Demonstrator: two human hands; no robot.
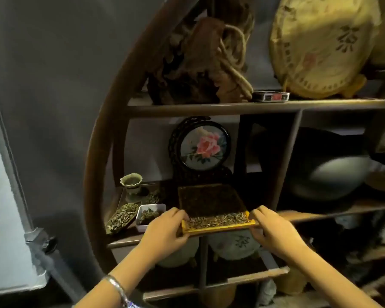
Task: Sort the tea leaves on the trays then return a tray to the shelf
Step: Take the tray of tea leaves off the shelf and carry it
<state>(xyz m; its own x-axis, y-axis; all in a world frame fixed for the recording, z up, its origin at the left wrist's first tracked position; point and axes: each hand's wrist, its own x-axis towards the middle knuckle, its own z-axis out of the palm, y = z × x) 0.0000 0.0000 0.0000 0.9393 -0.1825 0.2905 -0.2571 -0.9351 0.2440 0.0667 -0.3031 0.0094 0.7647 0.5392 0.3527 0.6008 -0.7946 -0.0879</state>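
A yellow-rimmed wooden tray (218, 229) filled with tea leaves (213, 203) lies partly inside the middle compartment of a round dark wooden shelf (209, 108). Its near edge sticks out over the shelf board. My left hand (165, 230) grips the tray's near left corner, and my right hand (270, 230) grips its near right corner. The far half of the tray is in shadow.
Left of the tray stand a white box of leaves (150, 215), a leaf-shaped dish of tea (121, 217) and a small ceramic cup (131, 184). Behind it is a round flower screen (203, 147). Wrapped tea cakes (316, 45) fill other compartments. A dark pot (327, 163) sits to the right.
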